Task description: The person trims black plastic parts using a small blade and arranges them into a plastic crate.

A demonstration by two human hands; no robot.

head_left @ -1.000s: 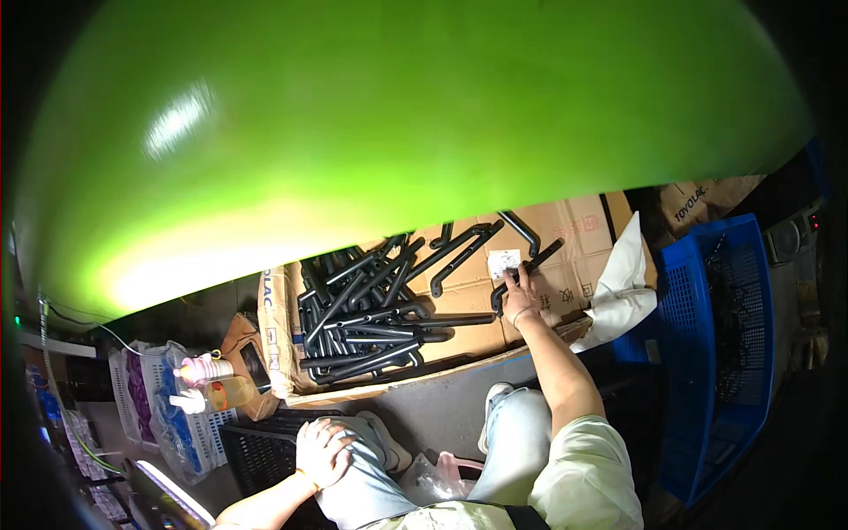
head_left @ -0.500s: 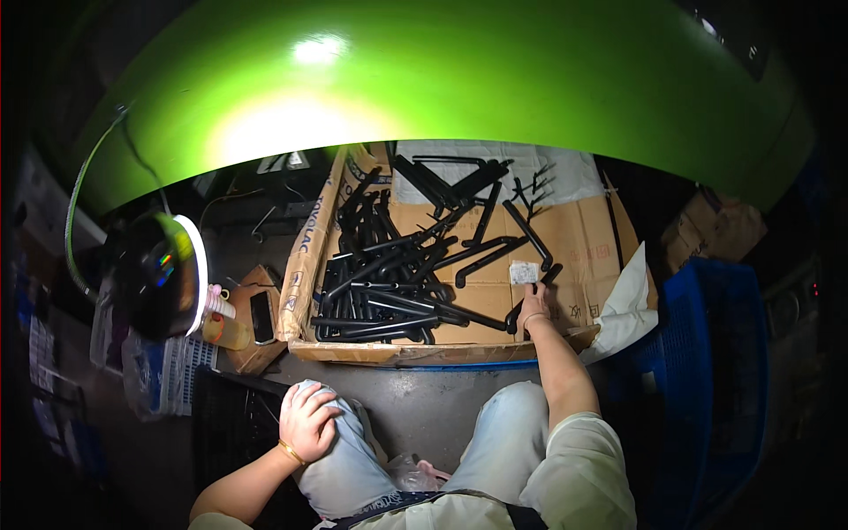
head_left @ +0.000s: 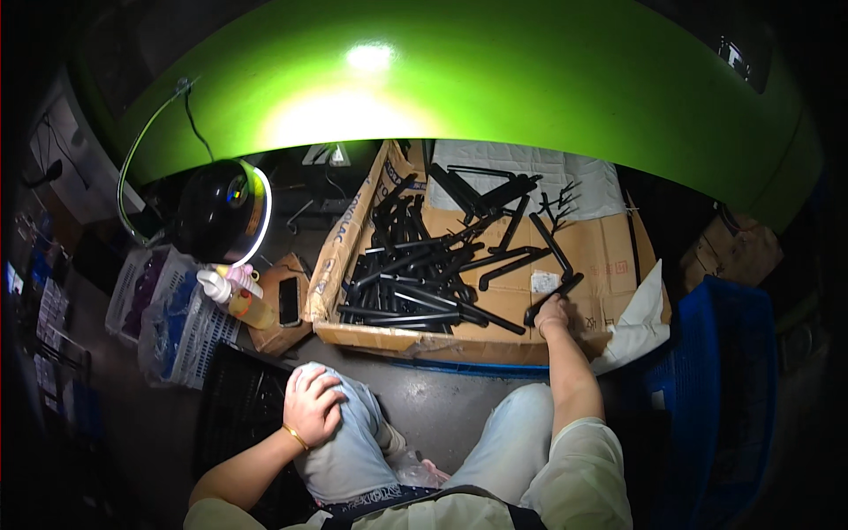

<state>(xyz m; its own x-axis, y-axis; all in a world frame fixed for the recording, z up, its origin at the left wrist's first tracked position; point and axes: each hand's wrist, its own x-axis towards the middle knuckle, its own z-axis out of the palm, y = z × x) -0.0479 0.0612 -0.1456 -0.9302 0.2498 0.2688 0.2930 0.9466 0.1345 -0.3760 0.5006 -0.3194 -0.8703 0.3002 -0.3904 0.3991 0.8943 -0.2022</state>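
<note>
Touching black bar (head_left: 566, 287): my right hand (head_left: 553, 314), grip unclear; white paper (head_left: 544, 282) just beyond. Left hand (head_left: 313, 408) apart, loose on knee (head_left: 352, 389).

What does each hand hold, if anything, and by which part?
The right hand is at the middle of a long black tubular piece; whether it grips is unclear. The left hand lies on a pale denim knee, holding nothing visible.

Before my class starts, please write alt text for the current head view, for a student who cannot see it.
A seated person's right hand touches a black tube in a shallow cardboard box, to the right of a jumbled pile of black tubes. The left hand rests on the left knee. A large green surface spans the top.
</note>
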